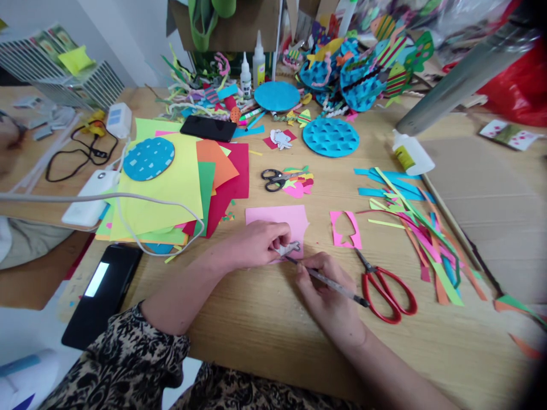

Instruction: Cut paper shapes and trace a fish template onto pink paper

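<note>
Worn on the head, just above and behind the near edge of the desk (239, 330), facing forward and down across the top to the far edge and beyond. Near enough to the left hand (258, 244) and right hand (331, 282) to place both mid-frame, yet wide enough to include the wearer's patterned sleeve (123, 353) below.

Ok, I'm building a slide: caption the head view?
Left hand holds a cutout on pink paper; right hand holds a pen.
</note>
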{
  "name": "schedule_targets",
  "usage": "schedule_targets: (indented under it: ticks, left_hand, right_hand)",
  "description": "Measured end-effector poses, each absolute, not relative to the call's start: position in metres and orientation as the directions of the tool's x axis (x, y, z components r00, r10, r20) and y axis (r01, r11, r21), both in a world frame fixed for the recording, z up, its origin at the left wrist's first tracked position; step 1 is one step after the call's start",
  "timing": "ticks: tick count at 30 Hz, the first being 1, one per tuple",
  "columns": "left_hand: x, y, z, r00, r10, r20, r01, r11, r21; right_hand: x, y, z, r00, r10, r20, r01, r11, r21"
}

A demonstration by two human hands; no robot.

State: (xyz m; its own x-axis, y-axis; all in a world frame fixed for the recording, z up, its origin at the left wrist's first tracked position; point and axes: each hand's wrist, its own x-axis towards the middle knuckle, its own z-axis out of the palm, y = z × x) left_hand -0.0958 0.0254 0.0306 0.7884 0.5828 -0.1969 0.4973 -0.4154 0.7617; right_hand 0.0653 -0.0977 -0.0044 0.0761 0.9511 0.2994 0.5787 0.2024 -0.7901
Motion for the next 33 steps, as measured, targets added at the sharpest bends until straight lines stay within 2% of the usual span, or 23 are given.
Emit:
schedule_targets:
  ticks: [11, 18, 33]
  left_hand:
    - [-0.096, 0.025, 0.03, 0.782, 0.589, -0.202, 0.51, -0.419, 0.751]
    - [-0.096, 0.026, 0.031, 0.78, 0.588, -0.217, 0.514, -0.403, 0.757]
    - [-0.095, 0.025, 0.029, 0.767, 0.601, -0.227, 0.537, -0.407, 0.739]
  right_hand:
    - [0.064, -0.095, -0.004, 0.068, 0.963, 0.261, 0.511, 0.191, -0.838]
    - [0.066, -0.086, -0.001, 0.154, 0.98, 0.128, 0.401, 0.056, -0.914]
    - [0.065, -0.084, 0.004, 0.176, 0.972, 0.156, 0.418, 0.07, -0.906]
